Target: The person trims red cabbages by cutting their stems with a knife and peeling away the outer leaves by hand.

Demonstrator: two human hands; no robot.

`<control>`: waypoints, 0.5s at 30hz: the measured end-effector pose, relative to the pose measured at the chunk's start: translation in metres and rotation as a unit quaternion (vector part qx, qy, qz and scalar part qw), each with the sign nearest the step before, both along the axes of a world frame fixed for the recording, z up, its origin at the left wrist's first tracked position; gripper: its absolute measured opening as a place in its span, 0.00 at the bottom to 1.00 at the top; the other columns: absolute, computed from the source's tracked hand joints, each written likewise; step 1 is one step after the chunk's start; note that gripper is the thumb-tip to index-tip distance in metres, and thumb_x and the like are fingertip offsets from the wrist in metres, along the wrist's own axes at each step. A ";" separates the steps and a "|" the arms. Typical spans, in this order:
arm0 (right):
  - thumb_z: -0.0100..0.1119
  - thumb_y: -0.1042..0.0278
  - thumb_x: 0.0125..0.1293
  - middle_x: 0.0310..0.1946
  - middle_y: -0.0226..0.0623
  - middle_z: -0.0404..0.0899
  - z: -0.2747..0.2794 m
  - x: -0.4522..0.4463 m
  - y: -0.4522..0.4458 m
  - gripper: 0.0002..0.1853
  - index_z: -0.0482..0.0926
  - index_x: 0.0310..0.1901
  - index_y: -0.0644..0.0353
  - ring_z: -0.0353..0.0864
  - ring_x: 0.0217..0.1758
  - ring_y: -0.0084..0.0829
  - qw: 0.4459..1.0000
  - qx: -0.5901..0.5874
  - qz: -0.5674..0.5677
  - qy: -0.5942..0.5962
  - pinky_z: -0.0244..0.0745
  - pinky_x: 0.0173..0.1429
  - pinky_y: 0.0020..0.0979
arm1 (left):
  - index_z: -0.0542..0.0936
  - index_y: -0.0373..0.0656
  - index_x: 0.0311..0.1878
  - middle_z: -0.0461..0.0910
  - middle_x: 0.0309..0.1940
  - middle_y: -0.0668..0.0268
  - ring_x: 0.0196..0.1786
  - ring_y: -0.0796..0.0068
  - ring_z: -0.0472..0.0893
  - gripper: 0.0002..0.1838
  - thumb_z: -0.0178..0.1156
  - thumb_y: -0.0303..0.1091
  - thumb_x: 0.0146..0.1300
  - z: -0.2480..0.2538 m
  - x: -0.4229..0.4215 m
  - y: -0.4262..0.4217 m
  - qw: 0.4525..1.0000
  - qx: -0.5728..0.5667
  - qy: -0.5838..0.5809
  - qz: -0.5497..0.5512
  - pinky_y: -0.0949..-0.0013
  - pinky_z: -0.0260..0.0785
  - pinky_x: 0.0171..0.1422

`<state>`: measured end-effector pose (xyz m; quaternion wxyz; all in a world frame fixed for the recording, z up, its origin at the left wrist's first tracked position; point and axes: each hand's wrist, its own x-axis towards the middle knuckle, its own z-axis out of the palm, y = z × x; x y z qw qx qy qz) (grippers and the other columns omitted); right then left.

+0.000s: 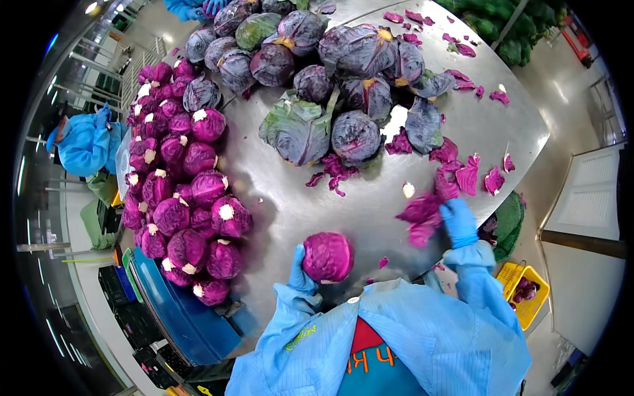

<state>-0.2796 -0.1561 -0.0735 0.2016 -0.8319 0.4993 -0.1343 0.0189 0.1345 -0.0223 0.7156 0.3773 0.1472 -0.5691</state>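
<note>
My left hand point(302, 272), in a blue glove, is closed around the side of a peeled purple red cabbage point(328, 257) at the table's near edge. To the right, my gloved right hand point(458, 223) is at a bunch of loose purple cabbage leaves point(422, 216), its fingers closed against them; the fingertips are partly hidden. A small pale stem piece point(409, 190) lies just beyond those leaves. Torn leaves point(467, 175) are scattered past my right hand. Farther back sit several untrimmed red cabbages point(356, 135) with dull outer leaves, one with a large green leaf point(297, 129).
Peeled red cabbages with cut white stems point(188, 251) are piled on the left. Beside them stands a blue bin point(178, 310). A yellow basket point(538, 300) is on the floor at right. A co-worker in blue point(86, 145) stands left; another person's gloved hands point(205, 9) show at the far end.
</note>
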 end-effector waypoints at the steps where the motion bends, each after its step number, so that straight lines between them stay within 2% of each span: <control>1: 0.61 0.52 0.63 0.47 0.48 0.77 0.025 -0.012 -0.009 0.23 0.75 0.55 0.56 0.79 0.46 0.52 0.992 0.041 -0.042 0.113 0.76 0.47 0.45 | 0.70 0.40 0.65 0.75 0.60 0.54 0.61 0.57 0.76 0.33 0.56 0.56 0.66 0.007 -0.003 -0.011 0.999 -0.012 0.038 0.011 0.50 0.67 0.69; 2: 0.61 0.52 0.64 0.49 0.49 0.74 0.019 -0.022 -0.011 0.27 0.70 0.61 0.55 0.77 0.50 0.50 0.989 -0.132 -0.050 0.043 0.75 0.50 0.43 | 0.70 0.40 0.64 0.75 0.60 0.54 0.61 0.57 0.76 0.33 0.55 0.57 0.67 0.012 -0.006 -0.023 0.997 -0.026 0.074 0.022 0.50 0.67 0.69; 3: 0.60 0.57 0.65 0.52 0.49 0.73 0.052 -0.010 -0.010 0.30 0.66 0.66 0.54 0.75 0.51 0.48 0.990 -0.123 -0.070 0.020 0.74 0.51 0.42 | 0.71 0.41 0.64 0.75 0.60 0.54 0.61 0.57 0.76 0.32 0.54 0.57 0.67 0.014 -0.009 -0.033 0.993 -0.041 0.110 0.032 0.50 0.67 0.69; 4: 0.60 0.59 0.66 0.52 0.47 0.73 0.053 -0.007 -0.010 0.28 0.67 0.66 0.54 0.75 0.51 0.45 0.992 -0.098 -0.074 -0.022 0.74 0.52 0.41 | 0.67 0.39 0.67 0.72 0.63 0.52 0.64 0.53 0.73 0.38 0.50 0.62 0.67 0.012 -0.014 -0.043 0.990 -0.038 0.130 0.029 0.44 0.63 0.71; 5: 0.59 0.61 0.66 0.51 0.46 0.74 0.053 -0.005 -0.010 0.27 0.68 0.66 0.54 0.75 0.51 0.42 0.992 -0.074 -0.080 -0.064 0.74 0.53 0.40 | 0.66 0.43 0.68 0.69 0.66 0.54 0.66 0.51 0.70 0.40 0.48 0.66 0.66 0.014 -0.020 -0.051 0.986 -0.055 0.157 0.020 0.41 0.61 0.71; 7: 0.59 0.63 0.68 0.45 0.39 0.77 0.064 0.030 0.008 0.24 0.71 0.64 0.55 0.78 0.44 0.33 0.979 -0.040 0.011 -0.200 0.75 0.46 0.33 | 0.66 0.49 0.69 0.67 0.68 0.55 0.68 0.51 0.68 0.40 0.47 0.69 0.64 0.009 -0.029 -0.057 0.979 -0.069 0.191 -0.009 0.38 0.59 0.71; 8: 0.60 0.62 0.67 0.42 0.35 0.78 0.073 0.050 0.026 0.23 0.73 0.63 0.55 0.77 0.39 0.27 0.953 0.181 -0.042 -0.240 0.74 0.42 0.28 | 0.65 0.51 0.70 0.66 0.68 0.56 0.69 0.50 0.67 0.40 0.46 0.70 0.64 0.009 -0.031 -0.057 0.980 -0.059 0.190 -0.017 0.37 0.59 0.71; 9: 0.62 0.62 0.67 0.38 0.31 0.79 0.080 0.066 0.045 0.23 0.74 0.62 0.55 0.76 0.35 0.21 0.875 0.393 -0.091 -0.268 0.73 0.38 0.24 | 0.65 0.53 0.70 0.65 0.69 0.56 0.69 0.50 0.66 0.40 0.46 0.71 0.64 0.009 -0.033 -0.056 0.980 -0.048 0.190 -0.023 0.36 0.59 0.70; 10: 0.63 0.61 0.66 0.36 0.28 0.79 0.074 0.077 0.059 0.25 0.73 0.63 0.54 0.74 0.32 0.18 0.835 0.484 -0.063 -0.255 0.71 0.35 0.22 | 0.64 0.54 0.71 0.64 0.70 0.57 0.69 0.49 0.66 0.40 0.45 0.71 0.63 0.008 -0.034 -0.054 0.981 -0.036 0.188 -0.029 0.35 0.58 0.70; 11: 0.64 0.60 0.65 0.34 0.25 0.79 0.068 0.087 0.071 0.26 0.73 0.65 0.54 0.73 0.29 0.14 0.785 0.570 -0.033 -0.240 0.70 0.33 0.20 | 0.63 0.52 0.71 0.62 0.70 0.55 0.70 0.48 0.64 0.42 0.47 0.71 0.63 0.002 -0.033 -0.052 0.992 -0.002 0.114 -0.048 0.38 0.57 0.71; 13: 0.65 0.60 0.65 0.37 0.28 0.79 0.078 0.107 0.091 0.29 0.71 0.67 0.53 0.74 0.34 0.18 0.742 0.617 0.012 -0.261 0.72 0.40 0.22 | 0.60 0.47 0.73 0.58 0.72 0.53 0.72 0.47 0.60 0.45 0.50 0.70 0.62 -0.021 -0.029 -0.048 0.994 0.064 -0.035 -0.079 0.44 0.55 0.74; 14: 0.66 0.59 0.64 0.41 0.32 0.79 0.052 0.113 0.102 0.31 0.69 0.68 0.52 0.76 0.40 0.23 0.795 0.500 0.068 -0.337 0.73 0.49 0.25 | 0.59 0.44 0.73 0.56 0.73 0.51 0.73 0.46 0.58 0.46 0.51 0.69 0.61 -0.029 -0.026 -0.044 0.985 0.097 -0.110 -0.093 0.47 0.54 0.75; 15: 0.66 0.59 0.63 0.43 0.34 0.79 0.056 0.116 0.100 0.31 0.70 0.68 0.52 0.76 0.43 0.25 0.816 0.473 0.093 -0.317 0.72 0.52 0.27 | 0.60 0.42 0.72 0.56 0.72 0.49 0.74 0.46 0.57 0.48 0.56 0.68 0.58 -0.018 -0.025 -0.044 0.922 0.135 -0.341 -0.123 0.48 0.53 0.75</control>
